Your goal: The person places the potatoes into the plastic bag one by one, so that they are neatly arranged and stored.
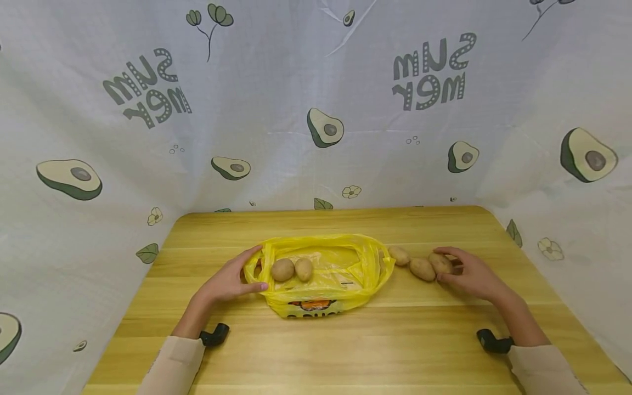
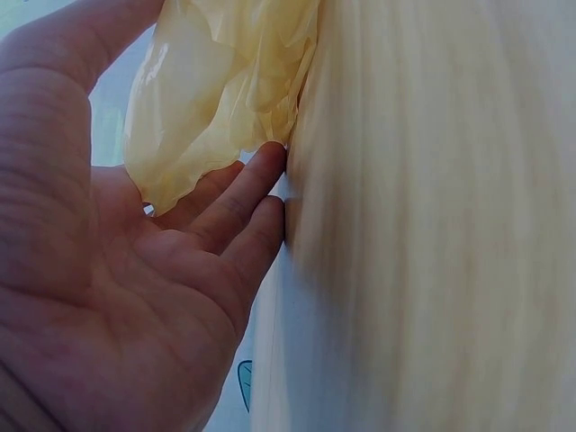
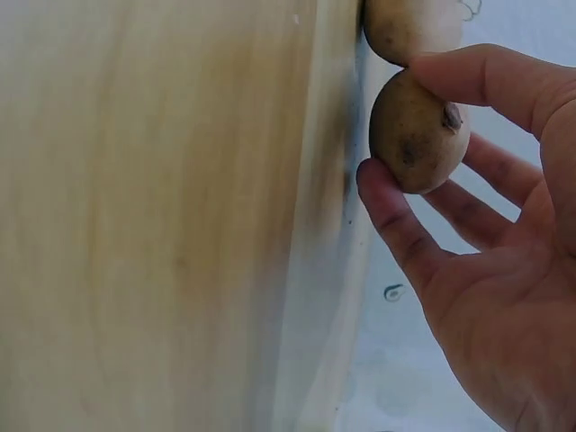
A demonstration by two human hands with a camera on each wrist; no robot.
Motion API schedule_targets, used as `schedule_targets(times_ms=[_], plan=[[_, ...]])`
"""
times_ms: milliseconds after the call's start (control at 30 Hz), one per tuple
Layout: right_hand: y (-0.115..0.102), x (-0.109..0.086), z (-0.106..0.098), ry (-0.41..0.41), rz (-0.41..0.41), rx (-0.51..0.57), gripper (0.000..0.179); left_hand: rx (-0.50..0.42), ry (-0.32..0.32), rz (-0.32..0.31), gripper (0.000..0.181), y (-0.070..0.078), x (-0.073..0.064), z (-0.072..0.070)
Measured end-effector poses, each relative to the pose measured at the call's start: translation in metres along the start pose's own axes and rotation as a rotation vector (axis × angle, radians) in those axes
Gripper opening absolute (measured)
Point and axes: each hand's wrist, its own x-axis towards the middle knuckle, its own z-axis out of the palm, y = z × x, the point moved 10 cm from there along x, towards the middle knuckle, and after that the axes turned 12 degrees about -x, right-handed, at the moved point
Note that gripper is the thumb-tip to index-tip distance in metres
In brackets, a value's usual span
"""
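Observation:
A yellow plastic bag [image 1: 316,300] lies on the table with its mouth spread wide, and two potatoes [image 1: 282,270] are visible inside. My left hand [image 1: 226,281] cups the bag's left end, thumb at the front rim and index finger at the back. In the left wrist view, crinkled bag plastic [image 2: 193,99] hangs between thumb and fingers. To the right of the bag, my right hand [image 1: 471,275] holds the rightmost potato [image 3: 418,135] between thumb and fingertips. Beside it lie a second potato [image 1: 422,269] and a third potato [image 1: 399,255] close to the bag's right edge.
The wooden table [image 1: 345,356] has its far edge against a hanging cloth [image 1: 276,181] printed with avocados, which also surrounds both sides. Small black devices [image 1: 215,334] are worn on both wrists.

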Motion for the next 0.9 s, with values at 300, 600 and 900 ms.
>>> schedule_targets(times_ms=[300,600,900], plan=[[0.003,-0.004,-0.017,0.05,0.056,0.044,0.063,0.005,-0.005,0.0,0.103,-0.001,0.001,0.001],[-0.009,-0.002,-0.026,0.105,0.083,0.08,0.062,0.009,-0.002,0.012,0.102,0.0,0.0,0.001],[-0.021,0.005,-0.027,0.143,0.093,0.101,0.064,-0.003,-0.002,0.003,0.102,-0.003,0.002,0.001]])
